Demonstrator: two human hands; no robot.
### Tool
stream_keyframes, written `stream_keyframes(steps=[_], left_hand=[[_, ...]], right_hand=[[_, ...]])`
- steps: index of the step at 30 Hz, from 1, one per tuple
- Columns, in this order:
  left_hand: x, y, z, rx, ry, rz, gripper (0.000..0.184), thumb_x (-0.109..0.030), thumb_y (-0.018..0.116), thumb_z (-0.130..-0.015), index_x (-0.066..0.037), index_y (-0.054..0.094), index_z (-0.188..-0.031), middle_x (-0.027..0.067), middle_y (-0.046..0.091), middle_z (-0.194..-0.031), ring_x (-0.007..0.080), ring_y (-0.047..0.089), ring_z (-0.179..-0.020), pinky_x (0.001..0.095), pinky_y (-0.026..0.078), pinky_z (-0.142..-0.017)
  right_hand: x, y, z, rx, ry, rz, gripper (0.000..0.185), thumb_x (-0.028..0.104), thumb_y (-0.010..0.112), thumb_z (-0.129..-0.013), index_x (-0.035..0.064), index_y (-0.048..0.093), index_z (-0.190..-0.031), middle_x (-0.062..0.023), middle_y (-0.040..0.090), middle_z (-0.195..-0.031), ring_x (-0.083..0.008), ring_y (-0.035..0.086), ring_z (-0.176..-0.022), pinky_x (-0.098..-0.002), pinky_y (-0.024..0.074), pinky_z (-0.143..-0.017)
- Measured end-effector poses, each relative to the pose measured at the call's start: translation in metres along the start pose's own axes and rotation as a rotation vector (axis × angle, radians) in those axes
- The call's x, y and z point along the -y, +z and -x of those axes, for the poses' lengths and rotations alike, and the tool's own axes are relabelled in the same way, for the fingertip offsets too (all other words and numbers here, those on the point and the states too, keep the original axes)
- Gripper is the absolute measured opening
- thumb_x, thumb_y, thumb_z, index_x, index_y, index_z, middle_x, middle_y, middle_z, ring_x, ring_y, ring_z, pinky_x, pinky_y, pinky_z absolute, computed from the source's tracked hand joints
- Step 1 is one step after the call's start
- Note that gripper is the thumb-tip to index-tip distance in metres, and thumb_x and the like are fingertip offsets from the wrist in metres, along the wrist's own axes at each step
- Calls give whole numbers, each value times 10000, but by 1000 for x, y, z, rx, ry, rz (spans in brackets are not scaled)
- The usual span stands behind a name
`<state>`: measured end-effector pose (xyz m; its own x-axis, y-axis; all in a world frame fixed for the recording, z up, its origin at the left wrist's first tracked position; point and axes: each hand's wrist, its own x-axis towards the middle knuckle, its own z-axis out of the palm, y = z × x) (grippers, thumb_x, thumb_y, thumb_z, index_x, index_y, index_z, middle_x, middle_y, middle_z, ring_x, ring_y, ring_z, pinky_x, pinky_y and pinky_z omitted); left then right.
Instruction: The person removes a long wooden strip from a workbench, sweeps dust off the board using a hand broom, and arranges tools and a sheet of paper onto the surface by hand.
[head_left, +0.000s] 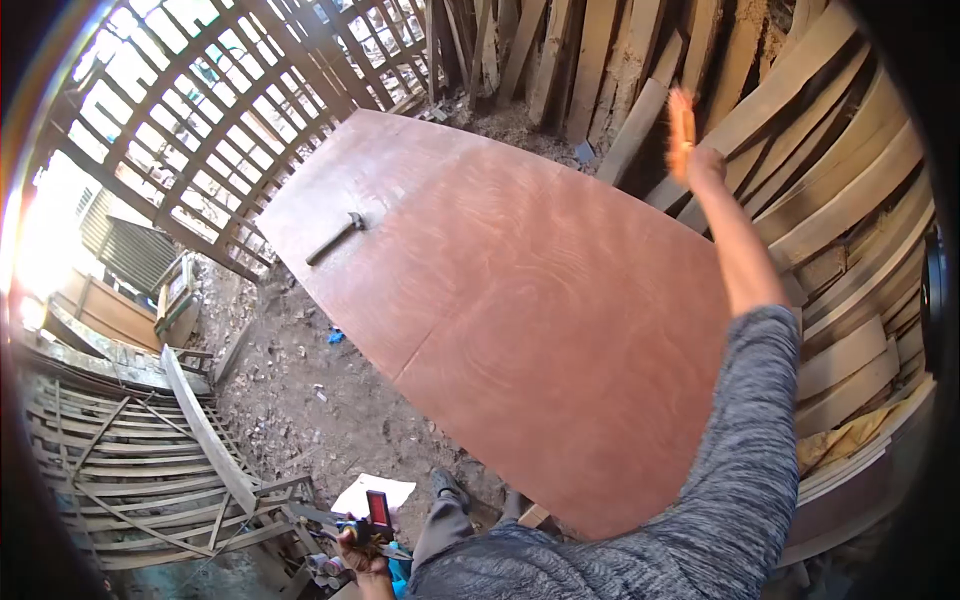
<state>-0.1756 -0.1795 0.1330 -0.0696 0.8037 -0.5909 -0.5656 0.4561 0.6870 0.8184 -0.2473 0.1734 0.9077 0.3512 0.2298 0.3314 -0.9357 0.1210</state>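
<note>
My right hand (706,165) is raised beyond the far right edge of a large reddish-brown plywood sheet (540,290). It grips a long orange object (682,135), smeared by motion, so its kind is unclear. At the bottom left, my left hand (366,556) is closed beside a small dark box with a red inside (379,510). Several small things crowd around those fingers, and I cannot tell exactly which one they hold. A hammer (338,238) lies on the sheet's far left part, apart from both hands.
Wooden planks (600,75) lean upright along the back and right. Slatted wooden lattice (220,110) stands at the back left. A slatted frame (150,480) fills the lower left. Littered dirt ground (300,390) holds a white sheet (375,493) and a blue scrap (336,336).
</note>
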Motion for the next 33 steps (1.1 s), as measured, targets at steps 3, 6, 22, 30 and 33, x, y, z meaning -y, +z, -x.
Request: stream_keyframes(steps=[3, 6, 22, 30, 33], left_hand=[[-2, -18, -17, -16, -79, -74, 478, -278, 688, -742, -111, 626, -1185, 117, 693, -983, 274, 690, -865, 468, 591, -711], [15, -15, -38, 147, -122, 27, 441, -281, 657, -797, -110, 623, -1202, 112, 710, -994, 263, 702, -813, 418, 597, -595], [15, 15, -41, 271, -195, -96, 423, -334, 678, -798, -117, 642, -1159, 84, 705, -1026, 248, 688, -857, 417, 571, -694], [30, 25, -58, 349, -249, -251, 464, -365, 690, -800, -122, 641, -1192, 79, 705, -1038, 249, 671, -904, 432, 531, -807], [21, 36, -36, 487, -268, -162, 513, -375, 703, -774, -147, 623, -1227, 96, 671, -1114, 261, 633, -928, 413, 525, -770]], right_hand=[[29, -83, 99, 377, -368, -280, 211, 206, 706, -730, 38, 706, -858, -143, 698, -731, -237, 673, -635, -392, 517, -580], [87, -68, 230, 728, -698, -726, 135, 159, 615, -756, 74, 690, -829, -129, 661, -672, -250, 594, -577, -413, 458, -543], [-319, -120, 184, 99, 121, 348, 216, 221, 632, -848, 99, 739, -991, -156, 722, -939, -273, 708, -882, -395, 552, -738], [-127, -56, 312, 1015, -443, -171, 336, 373, 607, -851, 55, 716, -852, -101, 661, -679, -240, 612, -599, -406, 478, -553], [-292, -7, 264, 1043, 104, -163, 376, 450, 683, -781, 77, 728, -777, -58, 630, -630, -185, 549, -532, -384, 437, -491]])
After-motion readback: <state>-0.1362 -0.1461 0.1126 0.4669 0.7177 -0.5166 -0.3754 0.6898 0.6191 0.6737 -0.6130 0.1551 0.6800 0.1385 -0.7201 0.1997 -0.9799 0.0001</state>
